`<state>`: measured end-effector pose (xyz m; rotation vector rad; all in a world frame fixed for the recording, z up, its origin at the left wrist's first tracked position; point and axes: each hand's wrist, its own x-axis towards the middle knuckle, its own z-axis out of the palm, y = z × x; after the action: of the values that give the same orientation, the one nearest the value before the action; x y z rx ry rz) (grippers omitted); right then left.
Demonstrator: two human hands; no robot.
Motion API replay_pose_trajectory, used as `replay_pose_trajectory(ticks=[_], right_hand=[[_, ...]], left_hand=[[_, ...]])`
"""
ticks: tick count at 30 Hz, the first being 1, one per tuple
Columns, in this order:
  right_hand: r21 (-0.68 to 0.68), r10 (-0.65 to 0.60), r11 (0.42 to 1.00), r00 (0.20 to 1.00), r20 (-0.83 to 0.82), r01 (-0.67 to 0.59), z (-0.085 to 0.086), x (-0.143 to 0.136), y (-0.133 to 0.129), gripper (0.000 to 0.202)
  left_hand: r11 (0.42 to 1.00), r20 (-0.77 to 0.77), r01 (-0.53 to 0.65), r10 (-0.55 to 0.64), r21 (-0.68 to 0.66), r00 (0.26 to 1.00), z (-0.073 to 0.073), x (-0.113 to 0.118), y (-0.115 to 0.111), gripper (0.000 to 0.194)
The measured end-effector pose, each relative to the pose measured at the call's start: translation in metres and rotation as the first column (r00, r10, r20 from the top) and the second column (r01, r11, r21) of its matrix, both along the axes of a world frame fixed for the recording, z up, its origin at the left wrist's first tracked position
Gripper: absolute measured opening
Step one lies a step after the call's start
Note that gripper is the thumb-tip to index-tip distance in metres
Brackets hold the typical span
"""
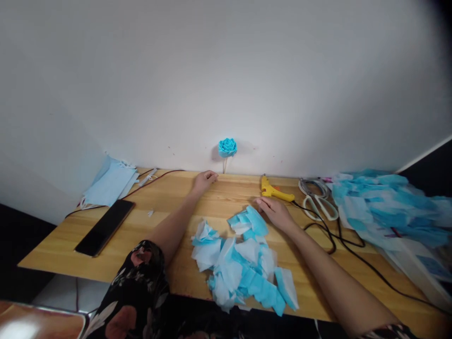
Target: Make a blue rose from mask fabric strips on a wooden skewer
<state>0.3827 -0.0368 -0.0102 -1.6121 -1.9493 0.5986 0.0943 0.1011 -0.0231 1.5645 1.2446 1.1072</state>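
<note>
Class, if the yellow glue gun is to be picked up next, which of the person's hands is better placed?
Probably the right hand: it lies close to the yellow glue gun, on its near side. The left hand is farther away, closer to the blue flower.

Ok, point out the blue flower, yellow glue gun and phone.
Blue flower (227,147): head view, middle of the bloom.
Yellow glue gun (271,191): head view, its body.
Phone (105,228): head view, middle of the dark screen.
</note>
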Motion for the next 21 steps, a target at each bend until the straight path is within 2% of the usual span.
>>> replay_pose_trajectory(ticks=[7,12,15,17,18,19,21], right_hand=[[0.002,0.032,0.999,0.999,0.018,-0.032,-0.003,0.006,0.006,0.046],[0.023,0.06,0.998,0.984,0.165,-0.065,0.005,0.003,0.007,0.045],[-0.01,0.194,0.98,0.941,0.279,-0.199,0.024,0.006,0.001,0.041],[-0.031,0.236,0.97,0.915,0.328,-0.24,0.038,0.018,-0.009,0.038],[-0.027,0.214,0.975,0.912,0.351,-0.219,0.045,0.027,-0.017,0.038],[-0.036,0.203,0.978,0.908,0.367,-0.204,0.05,0.038,-0.028,0.04],[-0.041,0.192,0.981,0.917,0.35,-0.189,0.056,0.06,-0.057,0.043]], left_hand=[[0.998,0.045,-0.044,0.046,-0.05,0.998,0.004,0.006,0.0,0.014],[0.993,0.087,-0.068,0.077,-0.098,0.993,0.021,0.006,-0.022,0.018],[0.99,0.113,-0.068,0.083,-0.127,0.99,0.038,-0.007,-0.057,0.018],[0.988,0.114,-0.056,0.072,-0.141,0.991,0.051,-0.024,-0.094,0.019],[0.99,0.114,-0.048,0.064,-0.134,0.991,0.058,-0.036,-0.117,0.019],[0.994,0.108,-0.04,0.051,-0.103,0.993,0.064,-0.048,-0.142,0.021],[0.994,0.027,-0.056,0.054,0.089,0.998,0.07,-0.076,-0.193,0.028]])
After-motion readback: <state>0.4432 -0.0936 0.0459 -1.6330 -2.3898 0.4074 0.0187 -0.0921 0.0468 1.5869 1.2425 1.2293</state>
